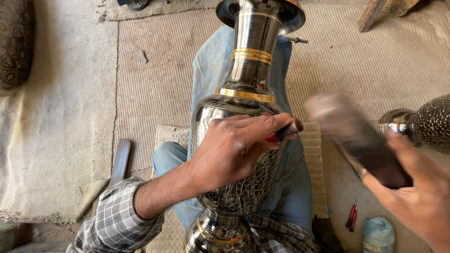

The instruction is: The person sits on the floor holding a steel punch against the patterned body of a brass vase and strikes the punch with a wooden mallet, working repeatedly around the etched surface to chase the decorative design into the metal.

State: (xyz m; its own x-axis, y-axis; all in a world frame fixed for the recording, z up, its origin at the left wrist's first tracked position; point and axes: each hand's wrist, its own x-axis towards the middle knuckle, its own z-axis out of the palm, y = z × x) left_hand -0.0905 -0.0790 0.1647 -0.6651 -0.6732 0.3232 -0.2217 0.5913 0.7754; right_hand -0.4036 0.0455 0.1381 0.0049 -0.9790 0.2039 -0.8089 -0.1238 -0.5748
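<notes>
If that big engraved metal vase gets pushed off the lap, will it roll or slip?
Probably both. The vase has a round, polished body lying lengthwise on the jeans, so it likely rolls. Only the left hand steadies it. It looks rigid and fairly heavy.

The tall vase (243, 117) lies along the person's leg (290, 187), a second vase (422, 122) to its right, a flat tool (120, 161) to its left.

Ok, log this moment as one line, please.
left hand: holds red-handled tool on vase | right hand: grips blurred wooden block | vase: lies on lap
</notes>
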